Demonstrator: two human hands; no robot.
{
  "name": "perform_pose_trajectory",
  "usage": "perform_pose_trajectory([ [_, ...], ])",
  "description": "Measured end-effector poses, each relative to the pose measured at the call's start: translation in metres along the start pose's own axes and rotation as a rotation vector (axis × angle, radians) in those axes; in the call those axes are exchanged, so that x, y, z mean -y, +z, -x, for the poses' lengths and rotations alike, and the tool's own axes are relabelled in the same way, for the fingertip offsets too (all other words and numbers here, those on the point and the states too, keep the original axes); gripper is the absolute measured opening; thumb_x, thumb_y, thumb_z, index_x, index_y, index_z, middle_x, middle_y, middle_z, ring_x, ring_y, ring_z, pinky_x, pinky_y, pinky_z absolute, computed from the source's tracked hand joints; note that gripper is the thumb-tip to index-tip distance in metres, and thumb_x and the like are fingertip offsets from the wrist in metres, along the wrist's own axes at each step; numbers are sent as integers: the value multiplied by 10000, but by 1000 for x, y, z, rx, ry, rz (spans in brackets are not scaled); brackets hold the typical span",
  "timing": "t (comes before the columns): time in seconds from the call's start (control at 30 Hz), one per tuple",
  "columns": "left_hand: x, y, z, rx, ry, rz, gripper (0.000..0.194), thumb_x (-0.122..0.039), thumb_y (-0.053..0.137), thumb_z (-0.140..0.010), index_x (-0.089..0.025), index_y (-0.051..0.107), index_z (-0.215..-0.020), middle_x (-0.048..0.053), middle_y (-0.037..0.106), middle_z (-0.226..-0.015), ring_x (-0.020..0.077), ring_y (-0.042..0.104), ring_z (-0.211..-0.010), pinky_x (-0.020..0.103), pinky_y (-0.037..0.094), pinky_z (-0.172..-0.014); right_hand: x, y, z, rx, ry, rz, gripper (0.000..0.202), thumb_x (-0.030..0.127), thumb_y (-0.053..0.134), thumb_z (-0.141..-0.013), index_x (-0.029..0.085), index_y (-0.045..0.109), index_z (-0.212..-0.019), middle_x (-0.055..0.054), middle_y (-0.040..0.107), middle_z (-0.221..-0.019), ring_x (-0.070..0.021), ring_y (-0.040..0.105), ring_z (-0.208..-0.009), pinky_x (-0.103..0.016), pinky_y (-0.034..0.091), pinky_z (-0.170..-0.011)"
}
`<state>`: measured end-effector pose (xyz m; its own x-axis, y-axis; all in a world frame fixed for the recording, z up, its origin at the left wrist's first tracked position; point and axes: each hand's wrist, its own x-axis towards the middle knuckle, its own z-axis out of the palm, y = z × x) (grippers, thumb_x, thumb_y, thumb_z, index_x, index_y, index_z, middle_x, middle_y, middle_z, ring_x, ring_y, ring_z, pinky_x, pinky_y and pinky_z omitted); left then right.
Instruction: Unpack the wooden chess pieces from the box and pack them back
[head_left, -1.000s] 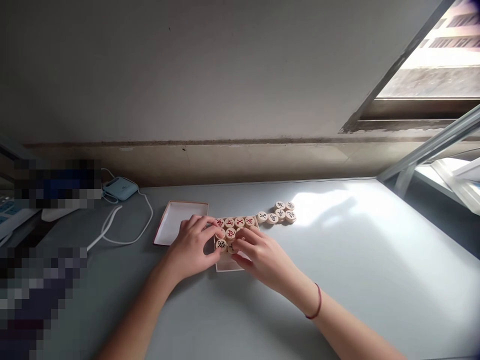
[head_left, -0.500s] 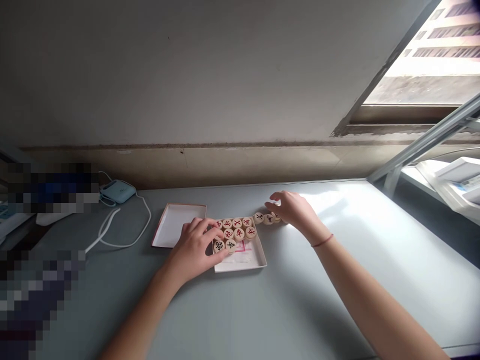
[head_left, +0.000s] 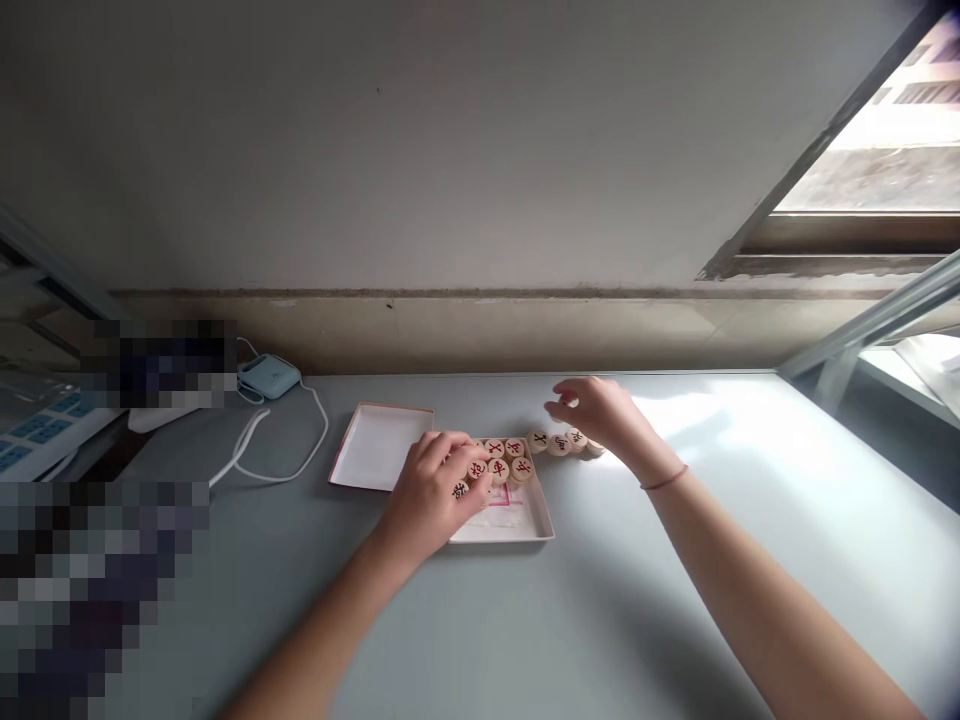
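Observation:
Round wooden Chinese chess pieces (head_left: 499,470) with red characters stand in rows in a shallow white box (head_left: 525,525). My left hand (head_left: 431,490) reaches over the box's left side, thumb and fingers apart, touching pieces. Beneath it a piece with a black character (head_left: 460,490) shows partly; its neighbours are hidden. To the right of the box, more chess pieces (head_left: 559,445) lie in a row on the table. My right hand (head_left: 604,412) hovers above that row, thumb and index finger curled together. Something small seems to be between them, but I cannot make it out.
The white-lined box lid (head_left: 386,445) lies left of the box on the grey table (head_left: 480,630). Further left are a light-blue device (head_left: 270,376), a white cable (head_left: 322,430) and a power strip (head_left: 45,430). A wall stands behind; a metal frame (head_left: 862,330) rises at right.
My view has turned slightly left. My right hand has lifted off the row of pieces and its fingers have curled in. My left thumb has shifted right, over a black-marked piece.

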<state>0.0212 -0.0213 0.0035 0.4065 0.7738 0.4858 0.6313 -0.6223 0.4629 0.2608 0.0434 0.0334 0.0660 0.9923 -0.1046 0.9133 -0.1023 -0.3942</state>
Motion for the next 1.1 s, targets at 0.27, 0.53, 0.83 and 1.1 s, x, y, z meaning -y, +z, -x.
perform_pose_trajectory([
  [0.27, -18, 3, -14, 9, -33, 253, 291, -325, 591, -902, -245, 567, -1181, 31, 660, -1077, 159, 656, -918, 285, 550, -807, 37, 8, 61, 327, -246, -863, 330, 428, 659, -791, 180, 692, -1008, -58, 707, -847, -143, 644, -670, -249, 527, -549],
  [0.53, -14, 14, 0, 61, -56, 303, 170, -275, 634, -875, -264, 660, -1043, 17, 638, -1022, 170, 639, -974, 298, 542, -838, 16, 24, 72, 141, -114, -1080, 388, 490, 687, -770, 169, 682, -988, -90, 707, -939, -188, 686, -815, -345, 591, -749],
  [0.83, -10, 24, 1, 250, 218, -76, 74, -225, 600, -900, -215, 656, -853, -4, 696, -884, 173, 617, -888, 369, 429, -863, 2, 25, 72, 102, -78, -1073, 344, 451, 685, -782, 186, 650, -999, -76, 688, -937, -200, 673, -869, -392, 582, -822],
  [1.1, -14, 22, 1, 218, 243, -245, 96, -257, 621, -891, -236, 649, -801, -26, 734, -839, 212, 560, -971, 432, 308, -865, 1, 34, 77, 126, -283, -861, 214, 338, 603, -841, 219, 679, -1003, -69, 600, -1071, -172, 657, -904, -339, 587, -804],
])
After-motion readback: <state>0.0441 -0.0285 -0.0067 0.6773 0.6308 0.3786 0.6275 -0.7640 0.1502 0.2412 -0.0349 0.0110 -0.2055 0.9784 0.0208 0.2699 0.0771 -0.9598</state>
